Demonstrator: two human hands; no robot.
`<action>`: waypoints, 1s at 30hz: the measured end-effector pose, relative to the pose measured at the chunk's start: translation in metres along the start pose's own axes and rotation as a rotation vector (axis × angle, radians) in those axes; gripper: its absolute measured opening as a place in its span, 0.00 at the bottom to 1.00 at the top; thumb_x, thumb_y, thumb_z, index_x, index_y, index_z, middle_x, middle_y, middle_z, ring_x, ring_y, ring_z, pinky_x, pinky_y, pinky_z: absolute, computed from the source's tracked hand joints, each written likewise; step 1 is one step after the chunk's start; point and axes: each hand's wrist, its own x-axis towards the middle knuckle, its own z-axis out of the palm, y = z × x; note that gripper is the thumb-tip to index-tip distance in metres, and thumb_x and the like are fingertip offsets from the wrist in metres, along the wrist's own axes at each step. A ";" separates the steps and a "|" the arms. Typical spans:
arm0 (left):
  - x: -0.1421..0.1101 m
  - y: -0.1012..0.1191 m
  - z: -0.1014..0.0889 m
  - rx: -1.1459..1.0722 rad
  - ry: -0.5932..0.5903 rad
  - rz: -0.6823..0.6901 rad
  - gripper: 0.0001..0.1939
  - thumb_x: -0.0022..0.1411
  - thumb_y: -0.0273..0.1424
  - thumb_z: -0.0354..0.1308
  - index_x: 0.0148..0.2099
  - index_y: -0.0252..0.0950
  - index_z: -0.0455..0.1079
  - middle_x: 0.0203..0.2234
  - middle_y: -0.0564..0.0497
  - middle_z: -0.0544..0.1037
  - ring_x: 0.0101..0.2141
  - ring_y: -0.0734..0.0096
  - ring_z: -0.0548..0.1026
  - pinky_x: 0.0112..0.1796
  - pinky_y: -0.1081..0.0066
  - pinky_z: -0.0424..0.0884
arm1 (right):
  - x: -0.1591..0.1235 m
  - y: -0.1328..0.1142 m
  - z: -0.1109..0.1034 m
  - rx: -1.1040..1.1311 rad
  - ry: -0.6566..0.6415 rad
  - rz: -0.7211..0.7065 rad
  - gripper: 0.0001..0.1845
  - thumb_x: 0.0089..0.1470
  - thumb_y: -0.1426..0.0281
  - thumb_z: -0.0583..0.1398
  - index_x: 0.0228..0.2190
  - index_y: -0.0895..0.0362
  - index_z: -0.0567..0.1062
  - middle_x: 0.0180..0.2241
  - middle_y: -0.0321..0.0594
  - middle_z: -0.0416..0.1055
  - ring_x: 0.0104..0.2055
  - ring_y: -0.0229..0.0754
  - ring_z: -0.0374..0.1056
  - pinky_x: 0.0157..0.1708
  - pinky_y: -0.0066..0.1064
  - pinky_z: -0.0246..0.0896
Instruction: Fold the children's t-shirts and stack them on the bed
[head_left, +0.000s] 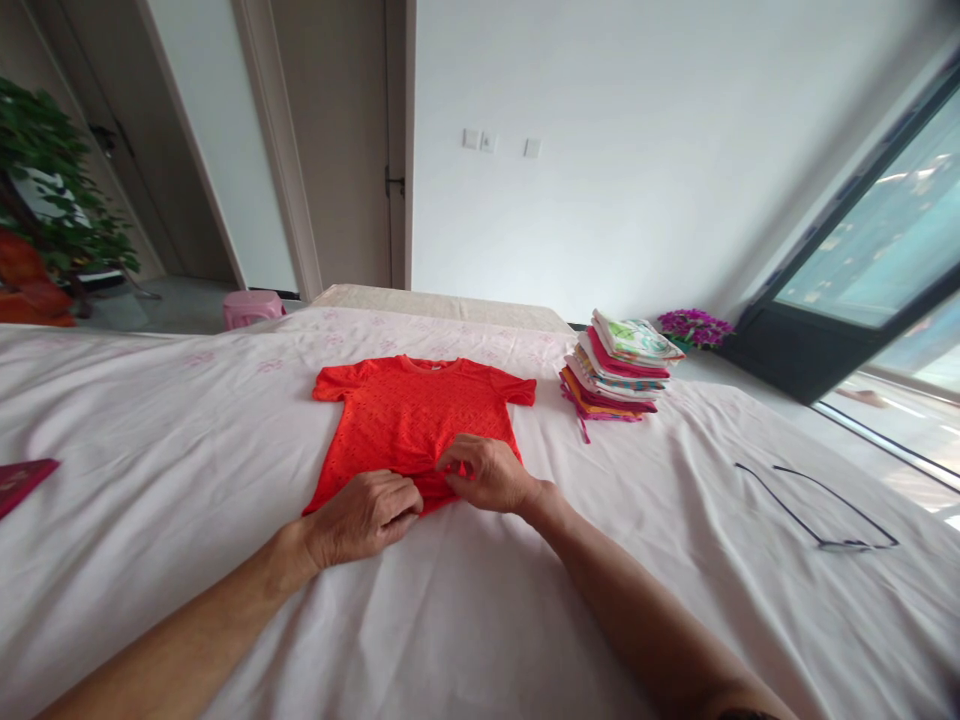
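A red short-sleeved T-shirt [412, 410] lies spread on the pale sheet, its collar away from me and its hem toward me. My left hand [367, 515] is closed at the lower hem, its fingers curled on the fabric. Slightly farther up and to the right, my right hand [484, 472] pinches a bunched fold of the same shirt between thumb and fingers. Small creases run through the cloth between both hands. Part of the hem is hidden under the hands.
To the right of the shirt stands a stack of folded clothes [619, 370]. Eyeglasses [844, 543] lie on the sheet [652, 560] at the right. A dark red item [22, 483] sits at the left edge. Beyond the bed are a pink stool [253, 308] and purple flowers [694, 326].
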 end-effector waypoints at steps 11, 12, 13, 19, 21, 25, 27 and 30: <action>-0.002 -0.003 -0.003 -0.129 0.043 -0.065 0.08 0.69 0.30 0.50 0.38 0.37 0.69 0.29 0.53 0.76 0.30 0.75 0.73 0.35 0.72 0.66 | -0.006 -0.019 -0.016 -0.402 -0.275 0.033 0.04 0.50 0.69 0.65 0.32 0.53 0.79 0.35 0.40 0.76 0.36 0.44 0.71 0.27 0.29 0.53; -0.002 -0.003 -0.003 -0.138 0.044 -0.074 0.08 0.69 0.30 0.50 0.38 0.37 0.69 0.29 0.53 0.76 0.30 0.75 0.73 0.35 0.73 0.66 | -0.006 -0.018 -0.018 -0.448 -0.289 0.059 0.05 0.50 0.72 0.63 0.31 0.54 0.79 0.35 0.42 0.76 0.36 0.44 0.72 0.28 0.29 0.54; -0.003 -0.004 -0.003 -0.147 0.044 -0.082 0.08 0.70 0.30 0.50 0.38 0.37 0.69 0.30 0.53 0.76 0.31 0.75 0.72 0.36 0.73 0.66 | -0.006 -0.018 -0.021 -0.490 -0.308 0.086 0.06 0.49 0.75 0.62 0.31 0.55 0.79 0.35 0.43 0.76 0.37 0.45 0.72 0.28 0.30 0.55; -0.003 -0.004 -0.004 -0.097 -0.025 -0.052 0.07 0.69 0.30 0.50 0.37 0.37 0.68 0.29 0.53 0.76 0.31 0.73 0.73 0.36 0.72 0.65 | -0.012 -0.022 -0.038 -0.547 -0.387 0.126 0.11 0.45 0.82 0.59 0.29 0.57 0.79 0.33 0.48 0.76 0.37 0.49 0.72 0.30 0.32 0.59; -0.002 -0.003 -0.004 -0.063 -0.046 -0.023 0.07 0.68 0.29 0.50 0.37 0.37 0.68 0.29 0.53 0.76 0.30 0.73 0.73 0.35 0.71 0.64 | -0.014 -0.024 -0.041 -0.539 -0.421 0.122 0.12 0.44 0.82 0.59 0.29 0.57 0.80 0.32 0.48 0.77 0.36 0.50 0.73 0.28 0.32 0.58; -0.003 -0.003 -0.003 -0.039 -0.053 -0.004 0.06 0.66 0.27 0.51 0.37 0.37 0.68 0.28 0.53 0.76 0.30 0.72 0.72 0.35 0.71 0.64 | -0.015 -0.026 -0.042 -0.524 -0.496 0.182 0.12 0.44 0.82 0.59 0.29 0.58 0.80 0.29 0.49 0.78 0.33 0.50 0.74 0.27 0.31 0.57; -0.003 -0.003 -0.003 -0.029 -0.053 0.001 0.05 0.66 0.26 0.51 0.37 0.37 0.67 0.28 0.53 0.76 0.30 0.72 0.72 0.35 0.71 0.64 | -0.015 -0.026 -0.043 -0.539 -0.507 0.207 0.12 0.44 0.82 0.59 0.28 0.59 0.80 0.28 0.50 0.78 0.32 0.50 0.75 0.27 0.31 0.57; -0.004 -0.004 -0.003 -0.014 -0.044 0.017 0.06 0.66 0.26 0.51 0.36 0.37 0.68 0.28 0.53 0.75 0.30 0.72 0.72 0.35 0.71 0.64 | -0.015 -0.027 -0.048 -0.582 -0.543 0.244 0.10 0.45 0.81 0.58 0.27 0.60 0.79 0.28 0.51 0.78 0.31 0.51 0.75 0.27 0.31 0.58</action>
